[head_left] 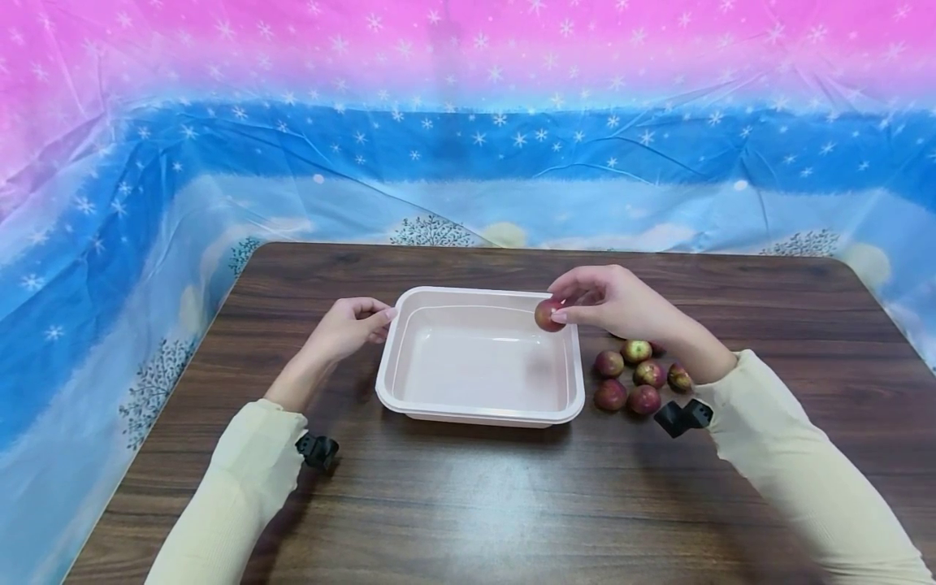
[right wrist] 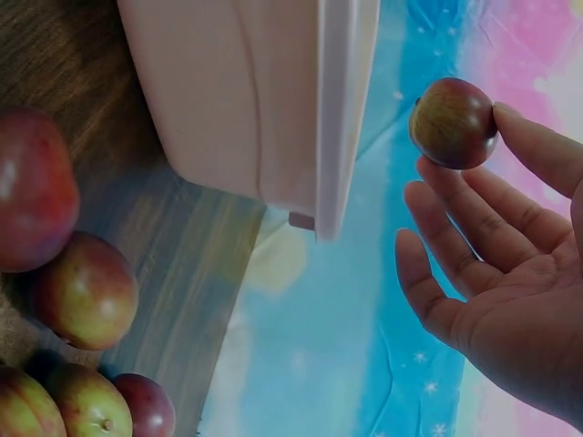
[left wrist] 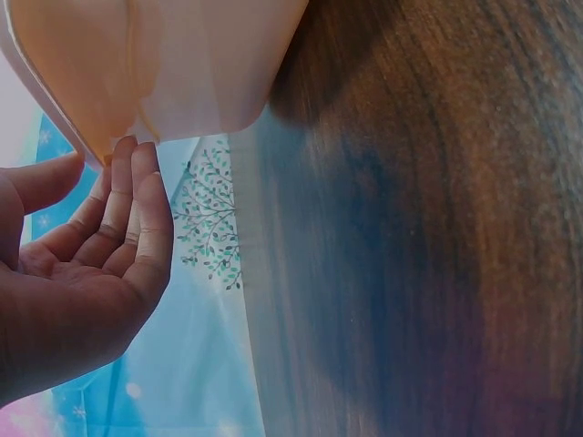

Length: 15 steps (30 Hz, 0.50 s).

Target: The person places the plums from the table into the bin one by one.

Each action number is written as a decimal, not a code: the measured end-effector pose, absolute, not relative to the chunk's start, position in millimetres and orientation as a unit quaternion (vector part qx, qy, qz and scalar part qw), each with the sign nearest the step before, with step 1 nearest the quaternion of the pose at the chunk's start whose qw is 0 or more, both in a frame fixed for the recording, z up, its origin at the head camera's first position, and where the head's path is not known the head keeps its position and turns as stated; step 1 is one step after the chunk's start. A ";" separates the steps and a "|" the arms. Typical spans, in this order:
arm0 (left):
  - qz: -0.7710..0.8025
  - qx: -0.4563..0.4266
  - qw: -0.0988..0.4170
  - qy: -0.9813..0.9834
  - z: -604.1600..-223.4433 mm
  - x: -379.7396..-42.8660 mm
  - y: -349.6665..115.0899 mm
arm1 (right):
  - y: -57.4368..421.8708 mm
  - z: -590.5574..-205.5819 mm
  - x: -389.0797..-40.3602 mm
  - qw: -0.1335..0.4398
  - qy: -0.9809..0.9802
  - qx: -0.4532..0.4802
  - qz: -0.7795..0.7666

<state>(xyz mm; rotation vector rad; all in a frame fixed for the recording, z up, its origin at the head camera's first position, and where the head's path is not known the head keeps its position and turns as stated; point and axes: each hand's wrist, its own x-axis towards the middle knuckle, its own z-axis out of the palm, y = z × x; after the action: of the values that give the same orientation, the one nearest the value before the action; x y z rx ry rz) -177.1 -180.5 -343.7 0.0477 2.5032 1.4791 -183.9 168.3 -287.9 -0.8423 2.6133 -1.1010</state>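
Note:
A pale pink plastic tub (head_left: 478, 357) stands on the table, its inside bare. At its left rim my left hand (head_left: 347, 329) pinches the edge between thumb and fingers; the left wrist view shows the fingertips (left wrist: 127, 150) under the lip. Over the tub's far right corner my right hand (head_left: 617, 305) holds a reddish plum (head_left: 548, 315) between thumb and fingertips. That plum (right wrist: 453, 123) shows a greenish-brown side in the right wrist view, with the other fingers spread loosely below. Several more plums (head_left: 649, 374) lie in a cluster right of the tub.
The dark wood-grain table (head_left: 468, 504) reaches out on all sides of the tub. Behind it hangs a pink and blue snowflake cloth (head_left: 468, 138), which also runs down the left side. A small black device (head_left: 683, 418) sits at the right cuff beside the plums.

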 end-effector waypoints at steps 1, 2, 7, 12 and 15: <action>0.505 0.016 0.117 0.855 -343.7 -177.1 -180.5 | 167.9 -288.4 -183.6 0.091 0.880 -0.285 -0.370; 0.505 0.017 0.116 0.855 -343.6 -176.9 -180.4 | 167.7 -289.0 -183.5 0.090 0.880 -0.287 -0.368; 0.503 0.015 0.116 0.856 -344.2 -177.9 -180.4 | 167.5 -291.9 -183.5 0.090 0.880 -0.291 -0.364; 0.501 0.014 0.117 0.858 -344.5 -178.1 -180.4 | 168.6 -294.9 -184.0 0.093 0.872 -0.298 -0.377; 0.500 0.016 0.116 0.858 -344.4 -178.2 -180.6 | 169.9 -295.6 -183.5 0.095 0.868 -0.303 -0.383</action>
<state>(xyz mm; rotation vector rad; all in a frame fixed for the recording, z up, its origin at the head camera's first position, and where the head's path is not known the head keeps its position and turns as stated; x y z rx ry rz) -178.2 -180.6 -344.4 0.0471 2.5145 1.4634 -183.5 169.9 -295.6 -0.8977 2.5727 -1.1359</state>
